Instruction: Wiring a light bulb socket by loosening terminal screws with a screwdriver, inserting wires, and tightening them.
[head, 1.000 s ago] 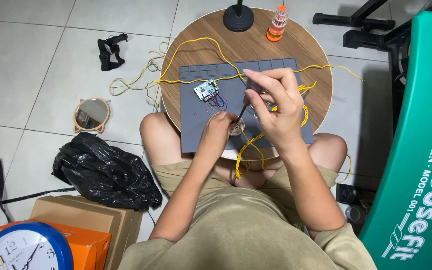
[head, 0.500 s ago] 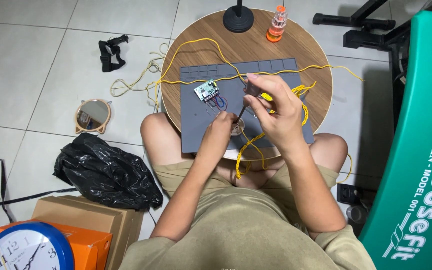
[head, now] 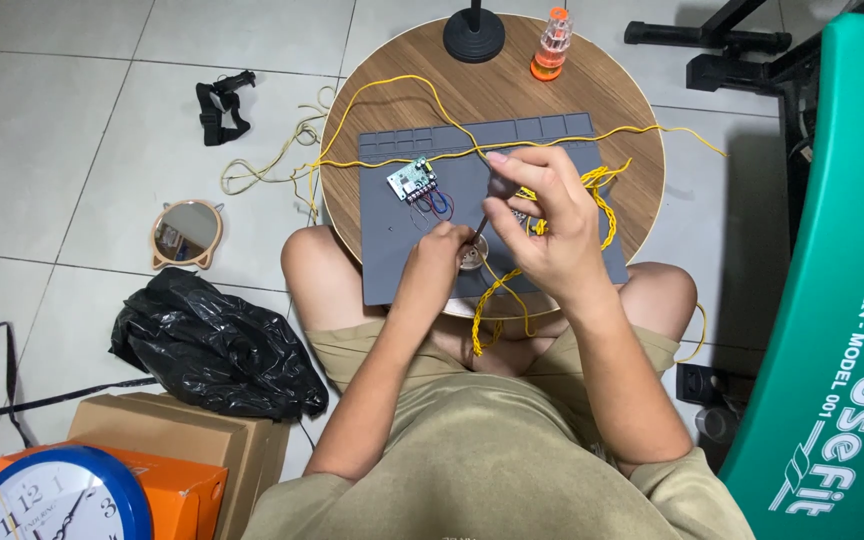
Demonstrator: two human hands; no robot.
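Wiring job partway along

Desk (head: 402, 80) carries a grey mat (head: 432, 275); yellow wire (head: 392, 90) trails loose, board (head: 413, 180) sits untouched. Right hand (head: 542, 225) pinches a thin tool (head: 479, 226). Left hand (head: 435, 250) steadies a small round part (head: 472, 255), grip closed on it.

On the grey work mat (head: 552, 128), bare surface lies at 9 o'clock below the small circuit board (head: 413, 181). Yellow wires (head: 602, 205) crowd the 3 o'clock side and cross the mat's far edge. At 12 o'clock, a black stand base (head: 474, 40) and orange bottle (head: 549, 45) block the round wooden table (head: 392, 90), whose 10 o'clock side is open.
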